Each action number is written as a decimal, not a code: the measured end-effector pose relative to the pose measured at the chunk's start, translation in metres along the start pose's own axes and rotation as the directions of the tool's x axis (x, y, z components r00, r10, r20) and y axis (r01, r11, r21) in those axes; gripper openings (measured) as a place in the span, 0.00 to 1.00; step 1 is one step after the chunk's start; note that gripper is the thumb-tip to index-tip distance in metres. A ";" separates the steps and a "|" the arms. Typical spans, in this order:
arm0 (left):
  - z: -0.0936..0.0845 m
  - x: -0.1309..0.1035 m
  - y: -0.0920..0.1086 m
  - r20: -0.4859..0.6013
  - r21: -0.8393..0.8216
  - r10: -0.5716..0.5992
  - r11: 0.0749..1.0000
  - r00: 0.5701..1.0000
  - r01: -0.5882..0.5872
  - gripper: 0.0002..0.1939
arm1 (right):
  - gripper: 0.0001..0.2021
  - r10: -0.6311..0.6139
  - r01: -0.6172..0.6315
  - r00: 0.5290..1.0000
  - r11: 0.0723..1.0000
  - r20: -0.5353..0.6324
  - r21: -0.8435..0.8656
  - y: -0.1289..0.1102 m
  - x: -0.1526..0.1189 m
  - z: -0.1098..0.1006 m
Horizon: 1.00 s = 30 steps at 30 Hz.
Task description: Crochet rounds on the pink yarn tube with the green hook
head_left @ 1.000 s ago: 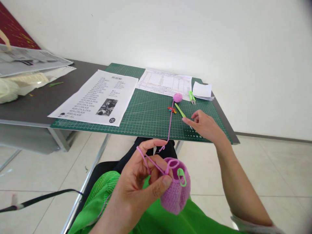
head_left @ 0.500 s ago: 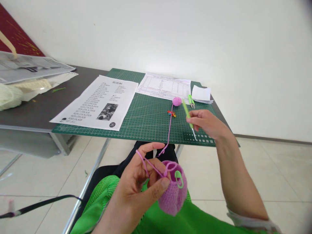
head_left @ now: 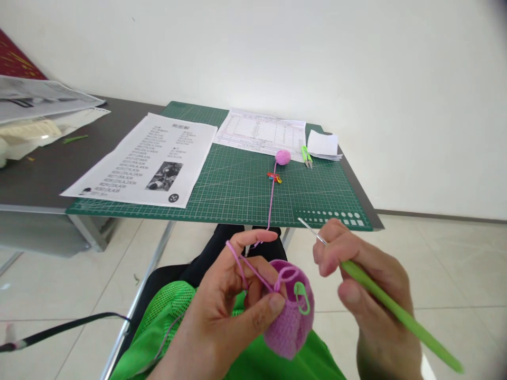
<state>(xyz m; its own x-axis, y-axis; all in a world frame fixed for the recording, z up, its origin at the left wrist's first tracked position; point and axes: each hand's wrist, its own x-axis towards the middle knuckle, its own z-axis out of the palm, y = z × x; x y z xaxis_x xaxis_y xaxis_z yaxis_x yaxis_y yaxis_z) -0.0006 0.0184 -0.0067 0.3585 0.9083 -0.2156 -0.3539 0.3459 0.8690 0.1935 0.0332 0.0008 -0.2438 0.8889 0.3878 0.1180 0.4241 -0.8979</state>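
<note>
My left hand (head_left: pixel 241 295) pinches the rim of a pink crocheted piece (head_left: pixel 289 330), cup-shaped with its opening upward. Pink yarn (head_left: pixel 271 203) wraps around the left index finger and runs back to a small yarn ball (head_left: pixel 282 157) on the mat. A loose loop (head_left: pixel 288 274) stands up at the rim, and a light green stitch marker (head_left: pixel 301 297) hangs from the edge beside it. To the right, my right hand (head_left: pixel 360 274) holds a crochet hook (head_left: pixel 400 311) with a green handle. Its metal tip points up and left, apart from the piece.
A green cutting mat (head_left: pixel 237 182) covers part of the dark table (head_left: pixel 130 112). On it lie a printed pattern sheet (head_left: pixel 146 158), a form (head_left: pixel 263 132), small white papers (head_left: pixel 322 143), green thread snips (head_left: pixel 306 157) and several coloured stitch markers (head_left: pixel 274 177).
My right hand has come down from over the mat toward the crocheted piece, and the hook has turned so its tip points up-left. My left hand keeps its hold.
</note>
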 end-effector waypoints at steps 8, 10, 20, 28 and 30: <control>-0.001 -0.002 0.000 -0.001 -0.020 0.012 1.000 1.000 -0.012 0.22 | 0.13 0.226 -0.247 0.935 0.968 0.273 0.044 -0.010 0.001 0.009; -0.001 -0.002 -0.001 -0.002 -0.015 0.036 0.999 0.999 -0.036 0.22 | 0.09 0.296 -0.328 0.915 0.941 0.274 0.079 -0.009 -0.001 0.010; -0.002 -0.002 -0.002 -0.004 -0.034 0.059 0.998 0.998 -0.059 0.20 | 0.10 0.375 -0.498 0.857 0.781 0.353 0.377 -0.001 -0.010 0.015; -0.026 0.001 0.004 0.029 -0.069 0.060 0.996 0.998 -0.058 0.11 | 0.06 0.324 -0.448 0.890 0.750 0.320 0.486 0.003 -0.014 0.020; -0.039 0.003 0.006 0.026 -0.034 0.038 0.999 0.999 -0.037 0.07 | 0.06 0.309 -0.428 0.900 0.758 0.308 0.491 0.004 -0.013 0.020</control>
<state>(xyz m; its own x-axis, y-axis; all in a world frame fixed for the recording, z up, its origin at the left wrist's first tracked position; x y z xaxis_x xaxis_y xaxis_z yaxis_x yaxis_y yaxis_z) -0.0351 0.0326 -0.0196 0.3667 0.9145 -0.1711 -0.3957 0.3198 0.8609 0.1782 0.0195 -0.0124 -0.4791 0.8777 0.0077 -0.2791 -0.1440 -0.9494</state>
